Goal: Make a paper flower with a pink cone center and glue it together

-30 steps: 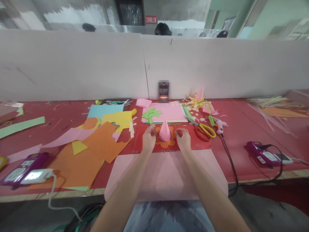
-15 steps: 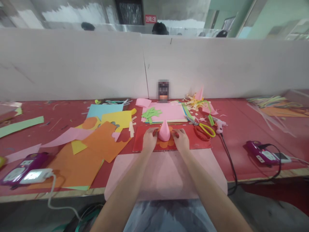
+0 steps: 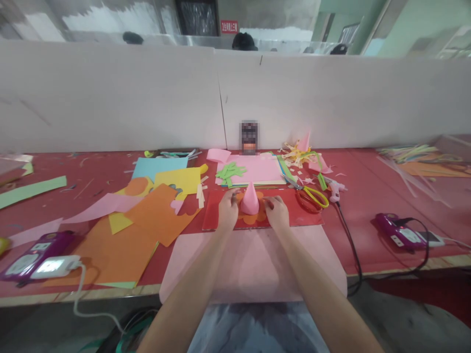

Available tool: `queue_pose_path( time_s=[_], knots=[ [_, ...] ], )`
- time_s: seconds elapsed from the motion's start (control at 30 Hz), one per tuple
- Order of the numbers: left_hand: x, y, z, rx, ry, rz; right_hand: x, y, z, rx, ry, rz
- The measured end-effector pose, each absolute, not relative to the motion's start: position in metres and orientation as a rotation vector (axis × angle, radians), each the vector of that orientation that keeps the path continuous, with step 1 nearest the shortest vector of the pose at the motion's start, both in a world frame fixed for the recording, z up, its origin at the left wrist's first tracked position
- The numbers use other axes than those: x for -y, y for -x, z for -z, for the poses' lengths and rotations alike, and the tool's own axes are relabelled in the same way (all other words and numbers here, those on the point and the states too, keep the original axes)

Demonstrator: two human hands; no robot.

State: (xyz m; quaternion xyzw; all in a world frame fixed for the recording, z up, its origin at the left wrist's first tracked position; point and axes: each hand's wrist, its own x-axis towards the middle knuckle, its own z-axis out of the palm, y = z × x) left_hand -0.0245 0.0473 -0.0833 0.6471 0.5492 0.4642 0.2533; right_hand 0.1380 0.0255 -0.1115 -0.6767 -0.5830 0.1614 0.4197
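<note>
A small pink paper cone (image 3: 250, 199) stands upright on an orange flower shape (image 3: 252, 218), which lies on a red sheet (image 3: 305, 216) at the table's middle. My left hand (image 3: 228, 212) rests at the cone's left side, fingers curled against its base. My right hand (image 3: 276, 213) sits at the cone's right side, fingers curled and touching the base. Both forearms stretch over a large pale pink sheet (image 3: 253, 267) that hangs over the near table edge.
Scissors with yellow and red handles (image 3: 311, 195) and a glue gun (image 3: 334, 189) with a black cable lie right of the red sheet. Orange (image 3: 154, 215), yellow and blue papers spread to the left. Purple devices (image 3: 399, 231) sit near both front corners. A white partition (image 3: 221, 98) backs the table.
Both hands have drawn in closer to the cone's base, the right hand shifting slightly left. The cone stays upright in the same spot.
</note>
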Motion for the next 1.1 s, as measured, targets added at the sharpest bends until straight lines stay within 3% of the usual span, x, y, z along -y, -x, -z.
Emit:
queue_pose_path(
  time_s=[0.47, 0.77, 1.1],
  knots=[
    [-0.042, 0.022, 0.083, -1.382, -1.790, -1.422, -0.025, -0.140, 0.109, 1.350, 1.618, -0.453],
    [-0.044, 0.014, 0.088, -1.336, -1.978, -1.056, -0.026, -0.141, 0.111, 1.358, 1.591, -0.421],
    [-0.034, 0.014, 0.077, -1.349, -1.762, -1.295, -0.020, -0.139, 0.100, 1.214, 1.531, -0.583]
  ],
)
